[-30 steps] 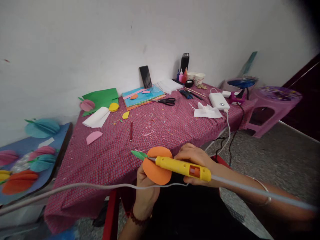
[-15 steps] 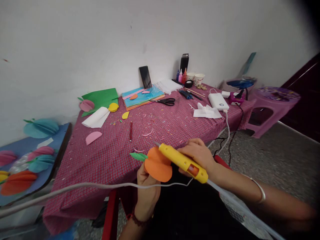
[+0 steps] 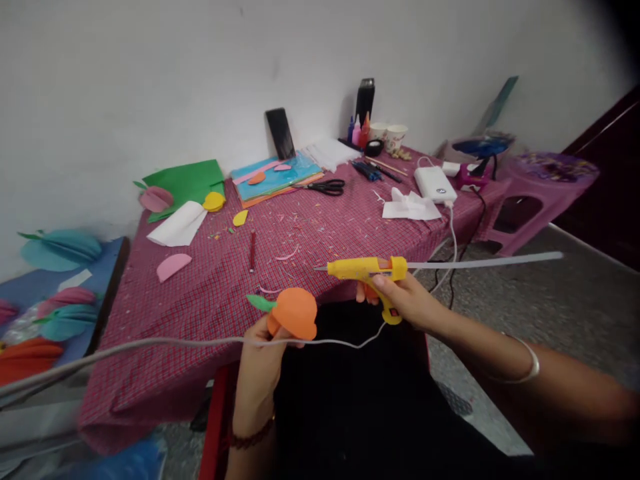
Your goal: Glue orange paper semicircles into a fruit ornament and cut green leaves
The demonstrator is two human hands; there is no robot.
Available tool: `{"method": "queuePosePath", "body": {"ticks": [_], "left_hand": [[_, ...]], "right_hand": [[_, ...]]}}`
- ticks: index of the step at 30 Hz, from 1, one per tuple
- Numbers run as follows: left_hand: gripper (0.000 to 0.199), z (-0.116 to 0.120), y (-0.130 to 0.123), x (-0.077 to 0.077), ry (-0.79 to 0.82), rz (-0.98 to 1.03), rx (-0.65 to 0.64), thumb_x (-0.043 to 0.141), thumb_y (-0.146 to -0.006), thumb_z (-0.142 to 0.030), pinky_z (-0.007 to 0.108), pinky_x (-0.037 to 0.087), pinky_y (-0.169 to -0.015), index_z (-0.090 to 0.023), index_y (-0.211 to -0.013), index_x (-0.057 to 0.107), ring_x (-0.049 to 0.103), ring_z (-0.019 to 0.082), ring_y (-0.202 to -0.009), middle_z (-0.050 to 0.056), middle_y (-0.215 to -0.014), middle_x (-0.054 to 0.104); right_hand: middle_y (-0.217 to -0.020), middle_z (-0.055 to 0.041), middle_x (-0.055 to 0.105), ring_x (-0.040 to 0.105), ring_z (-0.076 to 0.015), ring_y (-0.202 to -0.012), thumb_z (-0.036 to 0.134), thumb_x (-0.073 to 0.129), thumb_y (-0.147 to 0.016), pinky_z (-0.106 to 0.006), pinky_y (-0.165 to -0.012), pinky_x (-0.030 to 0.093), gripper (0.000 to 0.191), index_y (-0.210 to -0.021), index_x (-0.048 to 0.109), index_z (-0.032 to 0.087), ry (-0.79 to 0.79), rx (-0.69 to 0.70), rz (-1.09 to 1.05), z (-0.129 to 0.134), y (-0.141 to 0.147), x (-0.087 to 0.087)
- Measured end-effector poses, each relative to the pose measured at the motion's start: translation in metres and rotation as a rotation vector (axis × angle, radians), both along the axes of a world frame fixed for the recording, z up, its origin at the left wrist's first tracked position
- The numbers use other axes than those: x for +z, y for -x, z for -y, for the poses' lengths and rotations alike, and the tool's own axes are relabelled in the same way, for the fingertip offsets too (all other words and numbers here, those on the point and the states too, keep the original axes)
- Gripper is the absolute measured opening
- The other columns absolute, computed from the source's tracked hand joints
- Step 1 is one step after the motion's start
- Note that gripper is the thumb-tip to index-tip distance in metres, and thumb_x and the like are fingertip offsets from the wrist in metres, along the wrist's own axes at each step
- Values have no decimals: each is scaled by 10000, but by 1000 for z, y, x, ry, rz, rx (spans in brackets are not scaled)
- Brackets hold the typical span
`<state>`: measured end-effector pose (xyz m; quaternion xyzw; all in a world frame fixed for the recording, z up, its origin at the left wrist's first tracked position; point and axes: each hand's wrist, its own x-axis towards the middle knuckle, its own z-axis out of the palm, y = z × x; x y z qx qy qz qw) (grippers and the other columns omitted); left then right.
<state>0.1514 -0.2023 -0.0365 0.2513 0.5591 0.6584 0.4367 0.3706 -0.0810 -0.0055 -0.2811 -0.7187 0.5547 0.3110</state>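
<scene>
My left hand (image 3: 263, 353) is closed on an orange paper fruit (image 3: 296, 312) made of folded rounds, with a green paper leaf (image 3: 261, 303) pointing left. In my right hand (image 3: 407, 297) is a yellow glue gun (image 3: 360, 268), gripped by its handle. Its metal nozzle points left over the table edge, apart from the paper fruit. A long whitish glue stick (image 3: 490, 263) juts out from the gun's back. The gun's pale cord (image 3: 165, 342) runs left, passing in front of my left hand.
A checked red cloth (image 3: 215, 280) covers the table, strewn with paper scraps. On it lie a dark red pencil (image 3: 252, 251), scissors (image 3: 327, 187), coloured sheets (image 3: 250, 193), a phone (image 3: 280, 133) and a white power bank (image 3: 435, 185). Finished paper fruits (image 3: 63, 250) sit at left.
The glue gun has moved right, away from the orange paper fruit, and turned from slanting to nearly level. My left hand has shifted left with the fruit, which is tilted differently.
</scene>
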Motion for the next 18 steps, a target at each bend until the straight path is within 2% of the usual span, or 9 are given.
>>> {"method": "queuePosePath", "body": {"ticks": [3, 6, 9, 12, 18], "left_hand": [[247, 5, -5, -19, 0, 48, 172, 861, -548, -281, 224, 547, -522, -146, -698, 718, 649, 139, -549, 20, -636, 706], [235, 0, -25, -35, -41, 158, 297, 844, -565, -231, 248, 579, -654, -158, -753, 724, 685, 142, -657, 20, -719, 730], [258, -9, -43, -43, -54, 300, 339, 848, -574, -244, 244, 577, -685, -159, -782, 722, 696, 140, -690, 33, -787, 743], [324, -13, -50, -44, -18, 374, 365, 858, -566, -244, 222, 564, -624, -154, -844, 720, 693, 138, -654, 40, -818, 743], [288, -8, -46, -44, 9, 281, 324, 814, -639, -302, 243, 564, -590, -131, -833, 686, 691, 154, -606, 38, -727, 724]], "right_hand": [[-746, -53, 627, 491, -113, -563, 595, 428, -921, -219, -443, 355, 491, -800, 623, 161, 72, 32, 27, 1, 0, -14], [-752, -52, 636, 500, -108, -568, 590, 425, -921, -232, -492, 405, 482, -783, 605, 165, 70, 96, 11, 3, 7, -23], [-735, -39, 630, 501, -107, -561, 576, 443, -914, -242, -512, 422, 432, -833, 573, 172, 78, 147, 11, 3, 18, -30], [-737, -23, 628, 493, -101, -545, 531, 484, -905, -241, -506, 410, 347, -910, 513, 185, 119, 162, 27, 4, 28, -39], [-740, -9, 618, 548, -121, -626, 474, 545, -882, -244, -535, 424, 292, -944, 461, 201, 117, 150, 10, 9, 38, -48]]}}
